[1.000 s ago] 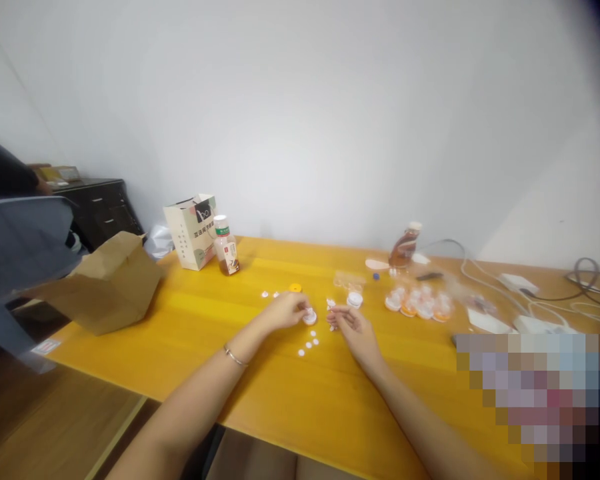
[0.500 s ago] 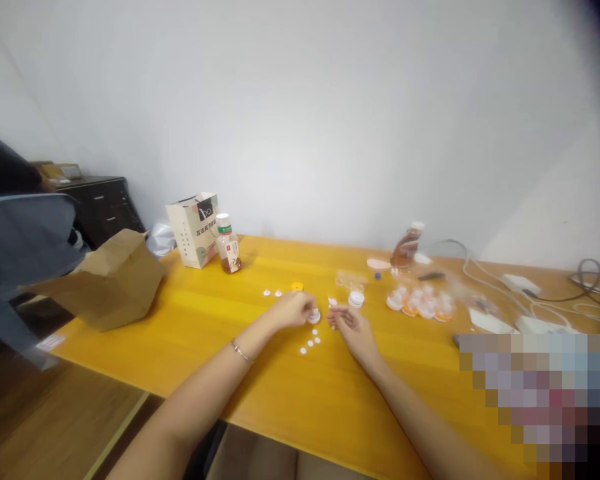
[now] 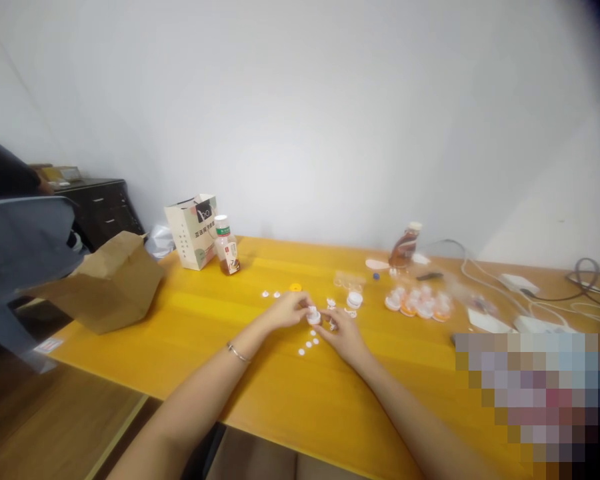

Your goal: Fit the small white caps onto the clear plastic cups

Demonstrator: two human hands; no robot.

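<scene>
A small white round plastic piece (image 3: 313, 318), like a little case or cap, is between my two hands above the table. My left hand (image 3: 293, 311) grips its left side with closed fingertips. From the right, my right hand (image 3: 344, 331) holds it between thumb and fingers. Several flat white discs (image 3: 309, 345) lie just below the hands. Small white parts (image 3: 331, 304) are beside my right hand, partly hidden by it. Two little white pieces (image 3: 277, 294) and a yellow round cap (image 3: 295, 287) lie beyond my left hand. A white round container (image 3: 355, 300) stands beyond the right one.
On the yellow table (image 3: 260, 393) stand a brown paper bag (image 3: 110, 283), a printed gift bag (image 3: 193, 233) and a drink bottle (image 3: 227, 247). To the right are a brown bottle (image 3: 405, 247), clustered white-and-orange cups (image 3: 420, 303) and cables (image 3: 545, 303). A chair (image 3: 30, 233) is at left.
My right hand has moved left from the small white parts to the white round piece. Both hands now hold that piece, which appears slightly raised.
</scene>
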